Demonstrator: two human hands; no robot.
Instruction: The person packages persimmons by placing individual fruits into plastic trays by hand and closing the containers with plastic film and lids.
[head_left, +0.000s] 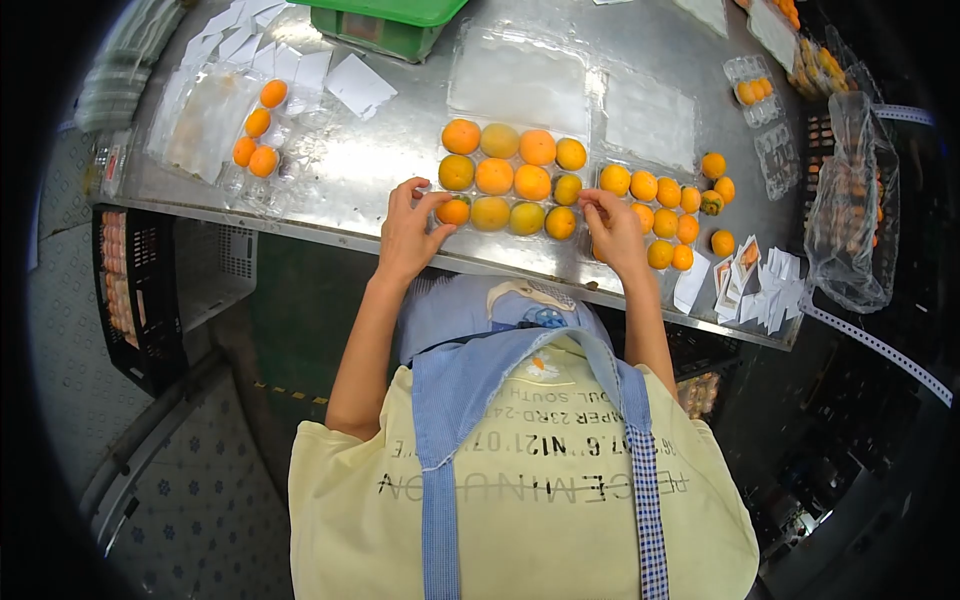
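A clear plastic tray [515, 75] lies open on the metal table, its lid folded back and its lower half filled with three rows of orange and yellowish fruits [494, 176]. At the tray's near left corner, my left hand [408, 232] has its fingers apart, the fingertips touching or just beside an orange fruit [453, 211]. My right hand [613, 230] is at the tray's right side, fingertips bent near the edge between this tray and a second one; what they touch, if anything, is too small to tell. The second tray holds several smaller fruits [665, 222], partly hidden by my right hand.
A green bin [385, 20] stands at the far edge. An open tray with a few fruits [263, 160] lies left, near white cards [358, 86]. Loose fruits [722, 242] and more cards [770, 285] are at the right. Black crates [135, 300] stand below left.
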